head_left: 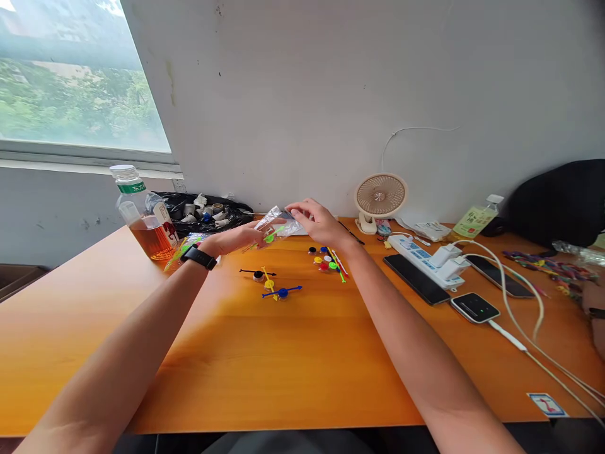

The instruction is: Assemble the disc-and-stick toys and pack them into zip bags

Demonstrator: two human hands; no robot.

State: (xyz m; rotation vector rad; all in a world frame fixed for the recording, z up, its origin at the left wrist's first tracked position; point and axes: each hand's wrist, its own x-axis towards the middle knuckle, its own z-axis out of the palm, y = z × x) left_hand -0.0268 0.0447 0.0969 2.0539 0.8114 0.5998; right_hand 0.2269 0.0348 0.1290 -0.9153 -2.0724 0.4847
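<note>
My left hand (246, 238), with a black watch on the wrist, is closed on a green stick piece (273, 236) at the far middle of the orange table (293, 359). My right hand (316, 219) pinches the edge of a clear plastic bag (276, 221) just beside it. The green piece lies at the bag's mouth. In front of the hands lie black, yellow and blue spinner-like pieces (271, 284) and a small heap of coloured caps and sticks (328, 260).
A bottle of amber drink (144, 217) and a black bag of small parts (205, 212) stand at the back left. A desk fan (379, 198), power strip (428, 255), phones (416, 278) and white cables (524, 328) fill the right. Another person's hand (594, 299) shows at the right edge.
</note>
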